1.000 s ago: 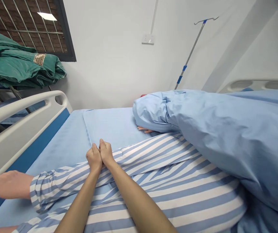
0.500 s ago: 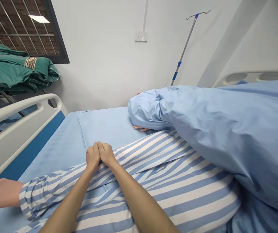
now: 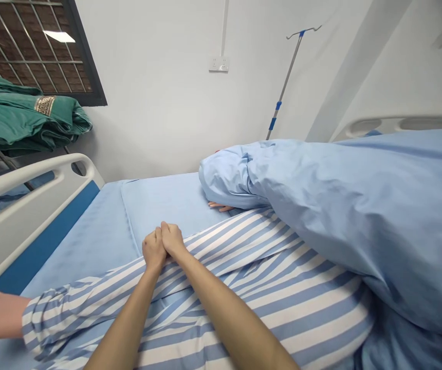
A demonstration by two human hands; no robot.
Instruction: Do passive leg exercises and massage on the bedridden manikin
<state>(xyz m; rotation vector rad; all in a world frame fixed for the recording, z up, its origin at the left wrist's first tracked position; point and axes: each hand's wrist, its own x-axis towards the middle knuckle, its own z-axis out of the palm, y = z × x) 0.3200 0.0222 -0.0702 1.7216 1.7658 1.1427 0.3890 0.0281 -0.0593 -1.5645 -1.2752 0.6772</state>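
Closely paired, left hand [image 3: 154, 247] and right hand [image 3: 172, 239] touching, fingers [image 3: 152, 237] curled into fists, grip on cloth unclear, striped pajama trousers [image 3: 224, 245] against them at six o'clock, blue quilt [image 3: 344, 205] toward three.

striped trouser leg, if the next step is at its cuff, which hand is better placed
Left, most likely: the left hand is nearer the cuff, while the right hand sits beside it, farther up the striped trouser leg.

txt/nos./brands/signs: none legible | green cloth [image 3: 11, 119]: patterned patch [image 3: 44, 105] w/ dk marks, unreadable as txt
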